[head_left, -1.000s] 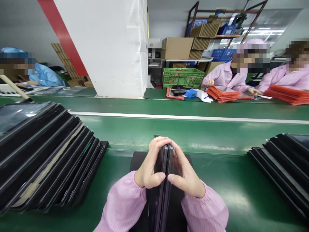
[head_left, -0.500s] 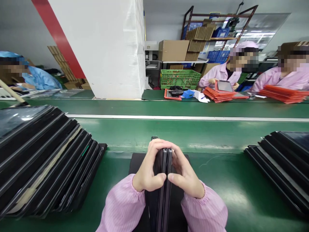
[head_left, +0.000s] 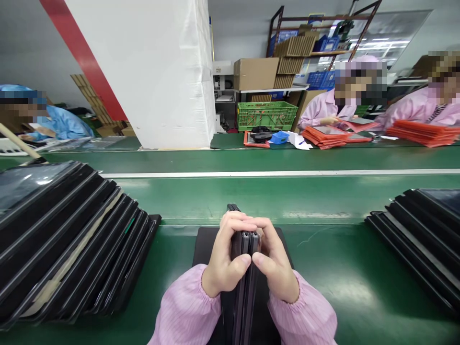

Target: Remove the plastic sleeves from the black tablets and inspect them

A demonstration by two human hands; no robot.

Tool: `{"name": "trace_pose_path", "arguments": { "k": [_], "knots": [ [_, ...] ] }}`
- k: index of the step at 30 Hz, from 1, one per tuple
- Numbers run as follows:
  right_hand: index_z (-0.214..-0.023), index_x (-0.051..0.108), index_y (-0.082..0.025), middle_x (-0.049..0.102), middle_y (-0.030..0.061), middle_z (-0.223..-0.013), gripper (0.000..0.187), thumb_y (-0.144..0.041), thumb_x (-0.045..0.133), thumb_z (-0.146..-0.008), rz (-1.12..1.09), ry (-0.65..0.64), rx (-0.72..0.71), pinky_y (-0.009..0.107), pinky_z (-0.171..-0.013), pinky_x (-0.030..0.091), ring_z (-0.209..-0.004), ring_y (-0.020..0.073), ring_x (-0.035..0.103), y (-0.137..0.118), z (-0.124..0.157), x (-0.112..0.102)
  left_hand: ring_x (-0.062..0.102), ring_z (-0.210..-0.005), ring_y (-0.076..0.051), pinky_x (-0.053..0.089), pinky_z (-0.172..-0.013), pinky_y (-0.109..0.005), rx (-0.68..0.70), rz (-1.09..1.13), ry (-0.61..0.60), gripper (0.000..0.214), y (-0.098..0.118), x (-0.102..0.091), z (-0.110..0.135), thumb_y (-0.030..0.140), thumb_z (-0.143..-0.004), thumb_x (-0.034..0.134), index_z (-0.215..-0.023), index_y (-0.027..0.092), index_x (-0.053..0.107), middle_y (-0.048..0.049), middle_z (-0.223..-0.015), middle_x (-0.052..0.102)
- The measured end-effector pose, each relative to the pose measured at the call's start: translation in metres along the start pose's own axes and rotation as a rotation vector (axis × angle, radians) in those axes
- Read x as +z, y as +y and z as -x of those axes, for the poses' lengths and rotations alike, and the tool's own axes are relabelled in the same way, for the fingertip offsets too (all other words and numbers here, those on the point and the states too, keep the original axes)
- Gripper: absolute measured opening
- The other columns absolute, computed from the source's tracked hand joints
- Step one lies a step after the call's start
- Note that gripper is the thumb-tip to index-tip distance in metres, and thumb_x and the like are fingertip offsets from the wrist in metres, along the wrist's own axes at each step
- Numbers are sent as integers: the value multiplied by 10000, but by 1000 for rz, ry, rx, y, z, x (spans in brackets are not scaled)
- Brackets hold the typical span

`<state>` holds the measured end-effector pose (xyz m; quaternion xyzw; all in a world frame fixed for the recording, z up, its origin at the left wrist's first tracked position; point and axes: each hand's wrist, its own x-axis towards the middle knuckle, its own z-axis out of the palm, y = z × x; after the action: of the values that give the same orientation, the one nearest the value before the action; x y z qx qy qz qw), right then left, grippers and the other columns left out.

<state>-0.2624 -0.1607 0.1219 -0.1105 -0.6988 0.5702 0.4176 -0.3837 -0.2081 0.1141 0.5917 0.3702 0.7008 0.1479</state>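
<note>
My left hand and right hand are together, clamped on two upright black cases at 6 o'clock, over a black mat. If my grip slackens, the cases could slip and topple toward the stack at 9 o'clock.

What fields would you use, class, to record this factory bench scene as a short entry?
Place: a green conveyor bench in a factory
Left hand: gripping an upright pair of dark slim panels
Right hand: gripping the same pair from the other side
Under the pair: a black mat
Beside the hands: stacks of black-framed panels on the left and right
Rest: co-workers in pink smocks, orange-red cases, a green crate
</note>
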Motion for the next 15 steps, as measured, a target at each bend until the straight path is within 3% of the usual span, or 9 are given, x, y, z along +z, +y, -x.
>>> {"name": "trace_pose_path", "arguments": {
  "k": [6, 9, 12, 14, 15],
  "knots": [
    [-1229, 523, -352, 582, 9, -999, 321, -520, 532, -955, 33, -31, -35, 319, -677, 432, -711, 174, 452, -1, 1, -1, 563, -1069, -269, 433, -980, -447, 41, -53, 31, 334, 3, 1, -1, 534, -898, 576, -1090, 269, 646, -59, -1040, 624],
    [-1208, 504, -345, 576, -11, -972, 312, -384, 582, -909, 71, -33, -37, 299, -663, 431, -694, 157, 463, -5, 1, -1, 571, -1130, -282, 415, -1044, -474, 33, 4, 56, 368, 1, 8, 10, 521, -910, 559, -1176, 275, 628, -74, -1138, 633],
    [-1178, 470, -335, 566, -39, -904, 434, -234, 637, -790, 153, -25, -27, 260, -608, 398, -656, 136, 468, -12, 2, -2, 537, -1261, -291, 395, -1102, -479, -82, 171, 314, 429, -11, 16, 26, 507, -930, 525, -1305, 297, 532, -82, -1338, 574],
    [-1145, 472, -326, 549, -52, -855, 451, -200, 638, -745, 200, -10, -32, 246, -581, 376, -633, 126, 456, -15, 2, -3, 472, -1353, -281, 363, -1143, -448, -281, 177, 538, 457, -25, 17, 36, 513, -929, 540, -1327, 292, 498, -79, -1428, 515],
    [-1129, 478, -321, 544, -54, -841, 441, -194, 634, -736, 210, -7, -40, 242, -571, 368, -623, 121, 450, -17, 2, -3, 461, -1368, -278, 360, -1147, -432, -423, 152, 588, 471, -32, 15, 39, 536, -921, 555, -1314, 278, 511, -82, -1431, 516]
  ]
}}
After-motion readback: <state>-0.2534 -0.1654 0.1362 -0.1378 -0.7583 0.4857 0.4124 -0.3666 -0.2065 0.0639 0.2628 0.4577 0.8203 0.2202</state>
